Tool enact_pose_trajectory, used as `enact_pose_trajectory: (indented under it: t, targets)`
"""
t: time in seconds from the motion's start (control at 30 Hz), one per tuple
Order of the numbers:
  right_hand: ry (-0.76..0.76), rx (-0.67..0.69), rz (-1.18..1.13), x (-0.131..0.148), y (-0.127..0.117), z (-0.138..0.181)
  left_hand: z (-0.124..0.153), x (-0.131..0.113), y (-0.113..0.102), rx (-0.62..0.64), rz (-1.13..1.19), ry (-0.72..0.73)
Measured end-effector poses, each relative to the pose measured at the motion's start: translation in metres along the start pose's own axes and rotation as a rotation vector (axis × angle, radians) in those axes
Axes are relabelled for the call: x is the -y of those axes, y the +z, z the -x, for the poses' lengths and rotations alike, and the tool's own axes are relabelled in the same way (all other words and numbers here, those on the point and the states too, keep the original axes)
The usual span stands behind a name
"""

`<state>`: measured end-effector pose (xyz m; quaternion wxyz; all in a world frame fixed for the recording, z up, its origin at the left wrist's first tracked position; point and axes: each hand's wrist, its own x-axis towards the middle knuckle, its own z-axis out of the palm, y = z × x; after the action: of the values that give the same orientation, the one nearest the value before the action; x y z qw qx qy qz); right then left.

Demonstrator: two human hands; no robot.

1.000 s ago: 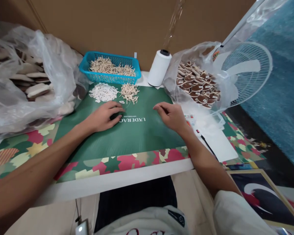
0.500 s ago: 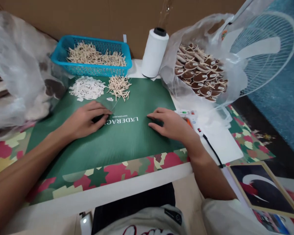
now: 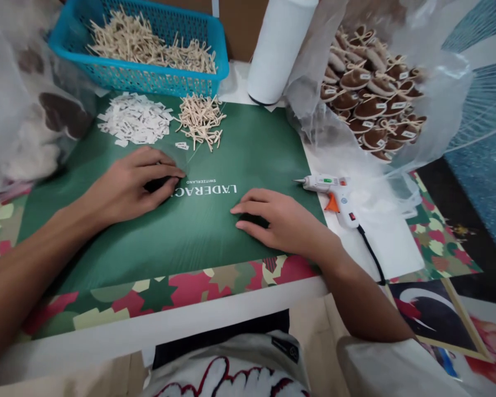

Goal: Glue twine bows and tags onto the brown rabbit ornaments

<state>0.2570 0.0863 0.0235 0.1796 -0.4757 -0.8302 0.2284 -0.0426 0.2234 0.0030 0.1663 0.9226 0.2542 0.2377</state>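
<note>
My left hand (image 3: 134,184) rests palm down on a green mat (image 3: 215,220) printed with white letters, fingers loosely curved and holding nothing. My right hand (image 3: 279,220) lies on the mat's right part, fingers stretched flat and empty. A white glue gun (image 3: 333,190) lies just right of the mat, close to my right hand. Behind my left hand sit a pile of small white paper labels (image 3: 134,124) and a pile of beige string loops (image 3: 200,118).
A blue basket (image 3: 149,77) full of beige strings stands at the back. A white thread cone (image 3: 278,49) is beside it. A clear bag of brown tagged pieces (image 3: 372,94) lies at the right, another plastic bag (image 3: 20,121) at the left. A fan (image 3: 483,110) stands far right.
The view has tilted down and closer to the table. My right hand slid back toward the mat's near edge, uncovering the glue gun. My left hand stayed in place.
</note>
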Motion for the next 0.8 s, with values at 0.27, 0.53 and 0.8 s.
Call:
enact_pose_trajectory:
  t: [0.27,0.53,0.8]
  targets:
    - [0.018,-0.032,-0.041,0.001,0.006,0.000,0.001,-0.004,-0.002,-0.056,0.072,-0.110]
    - [0.024,-0.008,-0.071,0.001,0.007,-0.001,0.001,-0.003,-0.009,-0.204,0.558,-0.531]
    - [0.018,-0.004,-0.076,0.001,0.007,-0.001,0.005,0.002,-0.013,-0.173,0.687,-0.499]
